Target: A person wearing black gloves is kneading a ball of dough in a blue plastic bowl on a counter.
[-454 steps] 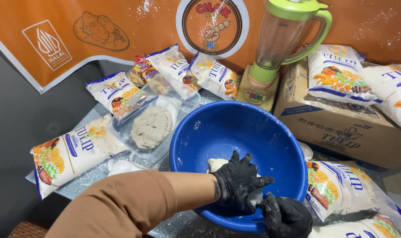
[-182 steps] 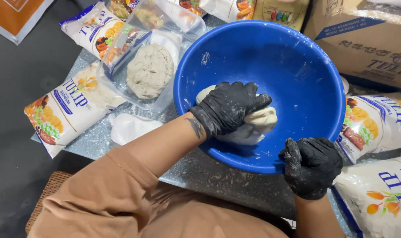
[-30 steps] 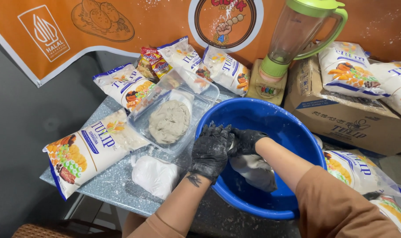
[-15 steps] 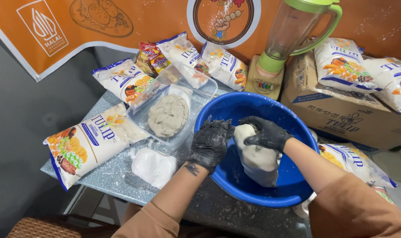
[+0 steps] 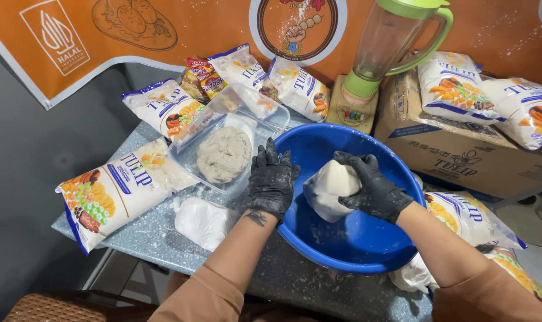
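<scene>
The right hand (image 5: 372, 189), in a black glove, grips a pale dough lump (image 5: 330, 188) lifted inside the blue basin (image 5: 354, 250). The left hand (image 5: 272, 182), also gloved, lies spread and released on the basin's left rim. Left of the basin, a clear tray (image 5: 265, 110) holds a flat grey dough (image 5: 224, 154); flour bags (image 5: 113, 194) crowd that side. Behind the basin stand a green blender (image 5: 390, 53) and cardboard box (image 5: 461, 149). The bench (image 5: 157, 238) edge runs near the basin's front; a bag right of the basin is cut off.
</scene>
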